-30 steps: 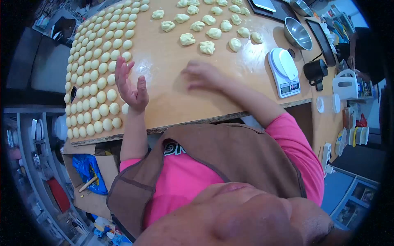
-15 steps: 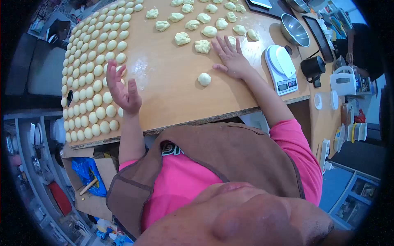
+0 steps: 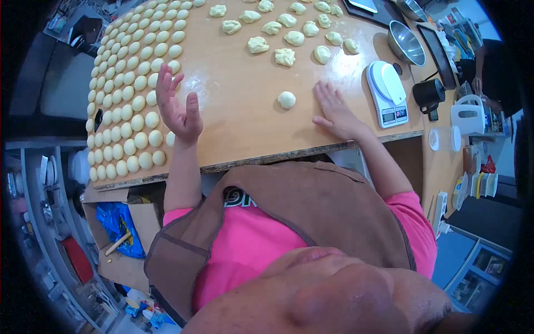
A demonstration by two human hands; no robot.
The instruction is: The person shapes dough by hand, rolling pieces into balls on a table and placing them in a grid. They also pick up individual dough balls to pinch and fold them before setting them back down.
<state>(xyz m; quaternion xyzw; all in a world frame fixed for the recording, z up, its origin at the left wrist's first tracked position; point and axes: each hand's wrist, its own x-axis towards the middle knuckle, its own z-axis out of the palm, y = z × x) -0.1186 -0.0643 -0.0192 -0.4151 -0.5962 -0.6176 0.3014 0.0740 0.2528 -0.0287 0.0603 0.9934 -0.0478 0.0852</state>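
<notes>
My left hand (image 3: 181, 108) is raised over the table's left side, palm turned inward, fingers apart and holding nothing. Just beyond it stand rows of smooth, round dough balls (image 3: 138, 104). My right hand (image 3: 336, 111) lies low at the tabletop, fingers stretched out and slightly blurred, with nothing visible in it. Between the two hands, nearer the right, sits a single smooth dough ball (image 3: 286, 100), touched by neither. Farther back are several rough, uneven dough pieces (image 3: 285, 57), apart from both hands.
A white kitchen scale (image 3: 387, 94) stands right of my right hand, with a metal bowl (image 3: 406, 43) behind it and a black jug (image 3: 428, 94) beside it. White flour dusts the wooden table (image 3: 239, 128). At the far right, another person's arm (image 3: 478, 72) shows.
My right hand has drawn back from the rough dough pieces toward the table's near edge. My left hand stays raised and open. The whole view has shifted slightly.
</notes>
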